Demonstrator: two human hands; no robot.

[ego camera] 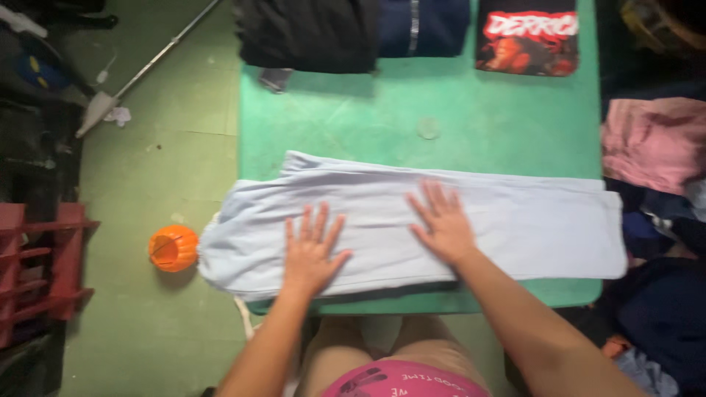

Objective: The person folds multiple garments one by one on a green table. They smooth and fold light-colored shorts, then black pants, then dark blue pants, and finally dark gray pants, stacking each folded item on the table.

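Hands (312, 254) (441, 220) flat on pale blue trousers (529, 220), green table (500, 125).

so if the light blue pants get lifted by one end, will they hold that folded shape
Probably not. The light blue pants look like soft cloth lying limp, so they would likely sag. One end already droops past the green table edge. Both hands, left and right, press flat, suggesting they shift easily.
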